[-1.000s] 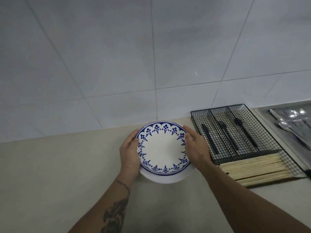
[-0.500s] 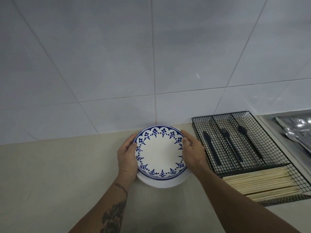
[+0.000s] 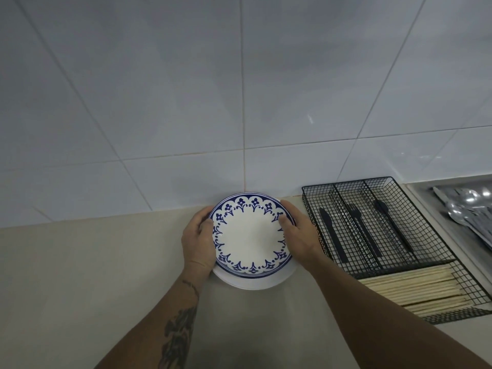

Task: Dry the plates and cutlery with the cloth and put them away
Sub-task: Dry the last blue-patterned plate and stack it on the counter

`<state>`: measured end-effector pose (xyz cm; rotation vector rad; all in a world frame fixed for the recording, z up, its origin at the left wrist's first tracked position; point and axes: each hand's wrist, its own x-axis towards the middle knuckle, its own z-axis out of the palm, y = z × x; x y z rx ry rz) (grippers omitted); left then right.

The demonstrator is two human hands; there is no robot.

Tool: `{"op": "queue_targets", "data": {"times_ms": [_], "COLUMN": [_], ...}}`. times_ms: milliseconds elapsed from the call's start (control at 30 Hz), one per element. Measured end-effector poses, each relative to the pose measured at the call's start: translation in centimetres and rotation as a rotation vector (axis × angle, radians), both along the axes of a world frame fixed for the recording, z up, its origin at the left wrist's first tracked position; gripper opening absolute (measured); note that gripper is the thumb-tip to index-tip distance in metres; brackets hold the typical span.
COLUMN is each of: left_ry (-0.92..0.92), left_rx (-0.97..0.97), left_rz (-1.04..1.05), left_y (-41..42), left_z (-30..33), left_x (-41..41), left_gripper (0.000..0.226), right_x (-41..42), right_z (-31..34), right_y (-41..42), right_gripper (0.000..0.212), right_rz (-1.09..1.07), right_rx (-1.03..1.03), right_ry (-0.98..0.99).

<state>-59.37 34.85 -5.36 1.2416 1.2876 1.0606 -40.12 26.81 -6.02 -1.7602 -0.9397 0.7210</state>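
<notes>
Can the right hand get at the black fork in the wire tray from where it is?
Probably yes: the fork lies uncovered in the open-topped tray just beside the right hand, which must first release the plate.

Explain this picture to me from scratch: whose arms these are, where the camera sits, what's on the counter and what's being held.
No machine here: a person wears a camera on the head, looking down at their own arms. The left hand and right hand grip opposite edges of a blue-patterned plate, which sits on a plain white plate on the beige counter by a tiled wall. To the right stands a black wire tray holding a dark knife, fork and spoon, with pale chopsticks in front. Shiny metal cutlery lies farther right.
</notes>
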Motion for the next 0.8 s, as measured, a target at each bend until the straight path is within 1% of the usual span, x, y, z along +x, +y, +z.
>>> {"op": "queue_targets", "data": {"times_ms": [133, 267, 333, 500, 567, 633, 700, 800], "left_ry": [0.079, 0.144, 0.164, 0.205, 0.22, 0.25, 0.284, 0.249], "left_rx": [0.006, 0.041, 0.045, 0.046, 0.033, 0.03, 0.068, 0.137], "left_rz": [-0.011, -0.042, -0.052, -0.065, -0.074, -0.072, -0.068, -0.067], "left_y": [0.3, 0.8, 1.2, 1.7, 1.4, 1.1, 0.1, -2.2], "left_z": [0.3, 0.4, 0.3, -0.2, 0.2, 0.9, 2.2, 4.7], "left_x": [-0.1, -0.2, -0.3, -0.6, -0.9, -1.3, -1.7, -1.8], "left_gripper": [0.037, 0.039, 0.032, 0.03, 0.028, 0.031, 0.036, 0.036], "right_x": [0.4, 0.7, 0.8, 1.1, 1.0, 1.0, 0.7, 0.3], "right_z": [0.3, 0.3, 0.4, 0.8, 1.2, 1.7, 2.6, 4.5], "right_y": [0.1, 0.5, 0.6, 0.8, 0.5, 0.0, -1.1, -3.9], "right_gripper": [0.036, 0.04, 0.04, 0.039, 0.044, 0.049, 0.051, 0.061], "right_rz": [0.065, 0.092, 0.106, 0.117, 0.121, 0.125, 0.136, 0.124], "right_rx": [0.004, -0.063, -0.079, -0.113, -0.171, -0.23, -0.234, -0.22], "right_ry": [0.047, 0.093, 0.111, 0.112, 0.038, -0.109, -0.235, -0.266]}}
